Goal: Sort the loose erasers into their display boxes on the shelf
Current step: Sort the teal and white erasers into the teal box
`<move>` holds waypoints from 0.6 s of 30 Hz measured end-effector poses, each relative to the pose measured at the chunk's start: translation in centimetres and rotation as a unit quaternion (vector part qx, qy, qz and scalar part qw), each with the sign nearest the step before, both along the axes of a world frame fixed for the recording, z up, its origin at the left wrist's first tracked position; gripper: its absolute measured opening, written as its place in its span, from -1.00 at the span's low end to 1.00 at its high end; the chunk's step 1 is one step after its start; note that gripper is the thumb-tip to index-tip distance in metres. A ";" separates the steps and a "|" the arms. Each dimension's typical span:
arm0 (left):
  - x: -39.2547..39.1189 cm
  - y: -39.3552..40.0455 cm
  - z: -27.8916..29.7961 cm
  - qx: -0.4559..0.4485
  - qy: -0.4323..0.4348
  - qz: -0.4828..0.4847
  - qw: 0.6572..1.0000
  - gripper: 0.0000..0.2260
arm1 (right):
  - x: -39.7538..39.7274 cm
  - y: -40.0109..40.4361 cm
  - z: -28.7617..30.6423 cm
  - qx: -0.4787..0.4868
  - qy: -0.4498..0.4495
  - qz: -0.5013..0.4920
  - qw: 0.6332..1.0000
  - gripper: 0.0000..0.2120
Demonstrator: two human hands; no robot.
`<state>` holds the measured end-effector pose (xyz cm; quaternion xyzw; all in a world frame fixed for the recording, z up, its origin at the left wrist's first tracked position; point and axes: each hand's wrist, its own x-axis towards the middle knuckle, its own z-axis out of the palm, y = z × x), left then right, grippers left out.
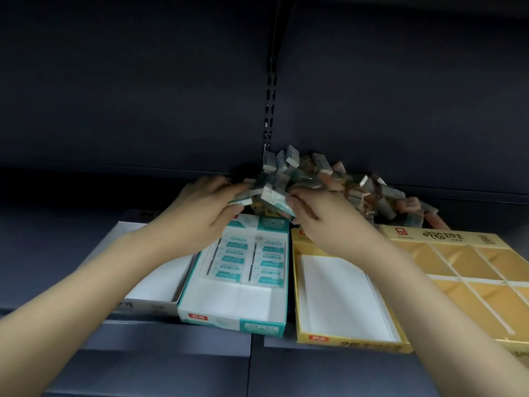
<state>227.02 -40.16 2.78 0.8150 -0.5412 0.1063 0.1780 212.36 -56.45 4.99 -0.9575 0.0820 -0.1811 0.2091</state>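
Hands, left [200, 213] and right [323, 222], each grip erasers [274, 196] from the pile

A dark shelf [57, 239] carries four open boxes in a row along its front edge: a white box [160, 285] at left, a teal box [237, 308] touching it and partly filled with erasers, a yellow box [340, 299], and a gold divided box [469, 270]. Behind them, a pile of loose erasers [329, 179] rests against the back panel.
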 end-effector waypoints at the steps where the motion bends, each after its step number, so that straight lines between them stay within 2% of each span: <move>1: -0.1 0.1 0.0 -0.009 -0.010 -0.002 1.000 -0.40 | 0.2 0.0 -0.2 0.006 0.004 -0.008 1.000 -0.74; 4: -0.1 0.2 0.1 -0.035 -0.024 -0.014 0.999 -0.58 | 0.8 0.0 -0.6 0.057 0.023 -0.025 0.998 -0.76; 8: -0.1 0.6 0.3 -0.049 -0.031 -0.035 0.998 -0.61 | 1.2 0.3 -0.7 0.119 0.036 -0.027 0.992 -0.83; 14: 0.1 0.8 0.4 -0.036 -0.010 -0.031 0.999 -0.70 | 1.6 0.8 -0.2 0.117 0.052 -0.017 0.992 -0.82; 18: -0.2 0.7 0.5 0.002 0.014 -0.006 1.000 -0.71 | 1.9 0.6 0.2 0.032 0.047 -0.061 0.997 -0.81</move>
